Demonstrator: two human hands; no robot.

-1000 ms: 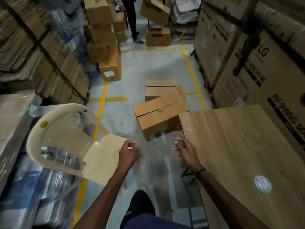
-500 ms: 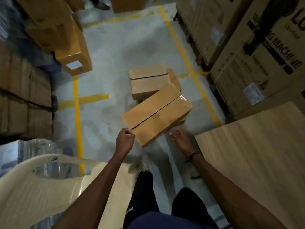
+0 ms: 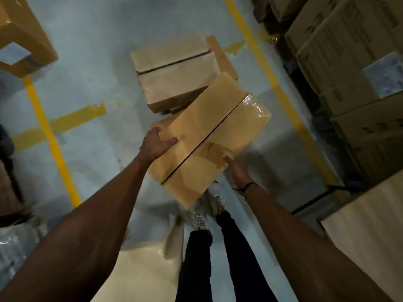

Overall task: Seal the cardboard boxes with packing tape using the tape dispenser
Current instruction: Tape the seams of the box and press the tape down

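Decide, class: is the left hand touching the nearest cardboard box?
Touching. The head view shows the left hand on the box, thumb lying across its top face and fingers at its edge.

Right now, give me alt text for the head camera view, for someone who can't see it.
Both hands grasp a cardboard box above a grey floor: left hand on its left edge, right hand at its near right side. A second box sits behind it, with stacked cartons at right.

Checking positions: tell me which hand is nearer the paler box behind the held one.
Left. The left hand grips the held box's left edge, just below the paler box; the right hand sits lower, on its near-right side.
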